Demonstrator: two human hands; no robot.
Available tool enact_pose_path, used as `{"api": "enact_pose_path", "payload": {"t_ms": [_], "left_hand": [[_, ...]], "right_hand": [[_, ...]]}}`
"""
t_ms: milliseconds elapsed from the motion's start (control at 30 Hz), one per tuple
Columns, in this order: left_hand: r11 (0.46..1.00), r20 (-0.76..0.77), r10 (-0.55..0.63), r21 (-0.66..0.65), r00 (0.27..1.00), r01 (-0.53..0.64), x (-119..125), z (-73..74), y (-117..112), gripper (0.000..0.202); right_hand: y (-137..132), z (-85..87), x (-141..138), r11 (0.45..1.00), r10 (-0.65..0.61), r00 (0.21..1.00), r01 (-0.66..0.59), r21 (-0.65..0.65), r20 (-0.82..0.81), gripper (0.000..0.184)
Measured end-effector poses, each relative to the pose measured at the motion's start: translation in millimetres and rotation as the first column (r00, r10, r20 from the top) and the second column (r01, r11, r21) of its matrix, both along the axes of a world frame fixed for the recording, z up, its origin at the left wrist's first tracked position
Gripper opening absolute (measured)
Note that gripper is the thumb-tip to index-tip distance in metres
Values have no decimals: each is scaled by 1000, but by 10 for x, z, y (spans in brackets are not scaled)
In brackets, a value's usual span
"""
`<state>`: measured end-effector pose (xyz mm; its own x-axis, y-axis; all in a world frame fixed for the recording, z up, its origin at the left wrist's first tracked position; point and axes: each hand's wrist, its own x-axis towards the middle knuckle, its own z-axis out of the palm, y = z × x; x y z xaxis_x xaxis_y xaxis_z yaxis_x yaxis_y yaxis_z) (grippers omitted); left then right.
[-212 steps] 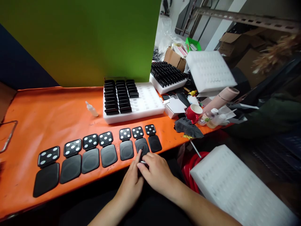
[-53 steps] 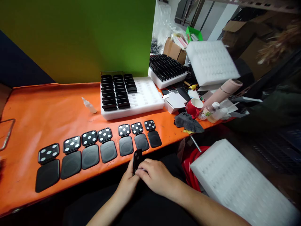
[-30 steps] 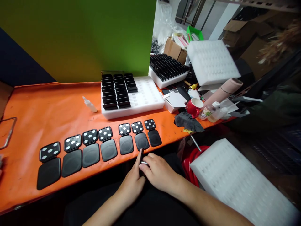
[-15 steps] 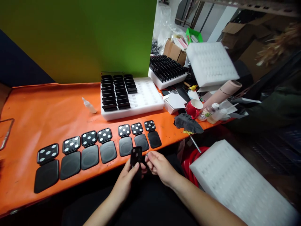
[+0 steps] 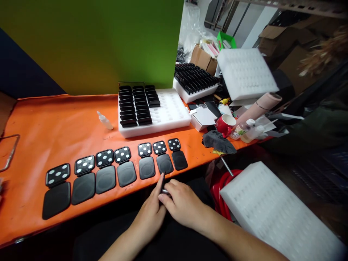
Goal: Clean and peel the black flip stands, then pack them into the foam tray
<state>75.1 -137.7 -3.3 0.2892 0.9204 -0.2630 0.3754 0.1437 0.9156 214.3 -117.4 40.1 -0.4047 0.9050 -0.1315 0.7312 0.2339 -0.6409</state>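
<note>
My left hand (image 5: pixel 152 210) holds a small black hinged compact case (image 5: pixel 163 181), tilted nearly edge-on to me, just off the front edge of the bench. My right hand (image 5: pixel 183 201) is closed against the same case, its thumb and fingers curled over the inner side. A greyish edge shows under the right fingers; what it belongs to is hidden. In front of my hands lies a row of several opened compact cases (image 5: pixel 164 164), each with white dots on its upper half and a plain black lower half.
A white foam tray (image 5: pixel 171 125) behind the row holds upright black cases. A small dropper bottle (image 5: pixel 105 120) stands to its left. Rightward are a white box (image 5: pixel 202 119), red mug (image 5: pixel 225 125), dark cloth (image 5: pixel 219 142) and bottles. A large foam block (image 5: pixel 272 210) sits lower right.
The case in my left hand has turned from showing its dotted inside to nearly edge-on. My right hand has moved left and closed against it.
</note>
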Motion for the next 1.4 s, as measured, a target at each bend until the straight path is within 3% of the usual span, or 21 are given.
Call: {"api": "enact_pose_path", "payload": {"t_ms": [167,267,367,433,500,600,733,833,967,1067,1133,1267,1333,1400], "left_hand": [[996,44,-42,-74,998,45,9,49,13,61],[995,120,57,-89,991,-46,11,0,15,55],[950,300,237,-272,924,-156,-4,-53,24,54],[874,407,335,-470,850,-119,-21,-59,41,55],[813,447,390,-578,805,-72,-36,-39,65,55],[850,431,365,-517,825,-106,-43,11,107,51],[948,283,253,-262,925,-179,-47,57,141,43],[971,173,206,-158,963,-179,-71,72,148,39],[975,210,200,-140,957,-173,-101,87,161,36],[973,231,210,-144,950,-180,-104,98,179,38],[966,245,227,-178,943,-186,-103,109,192,39],[929,249,316,-275,916,-246,-107,137,193,42],[942,204,302,-211,931,-260,-114,145,172,41],[975,123,223,-38,967,-220,-130,143,143,36]], "right_hand": [[9,-56,-33,994,-104,988,102,-30,-113,15],[38,-135,-43,978,-151,932,92,-190,-329,17],[78,-238,-13,861,-324,701,-60,-505,-636,24],[101,-298,20,752,-503,527,-124,-647,-685,29],[114,-334,52,696,-597,458,-111,-709,-658,32],[111,-338,75,684,-610,516,-39,-728,-601,32],[61,-309,60,677,-595,577,-13,-735,-559,28],[18,-291,44,739,-530,629,13,-673,-569,30],[-2,-254,44,864,-345,757,24,-504,-555,35],[7,-232,49,901,-274,786,9,-434,-554,35],[16,-227,49,880,-305,757,-8,-475,-578,35],[40,-206,35,720,-516,579,-105,-686,-631,34],[46,-182,19,685,-573,539,-98,-722,-617,34],[39,-157,5,684,-595,536,-54,-728,-599,34]]}}
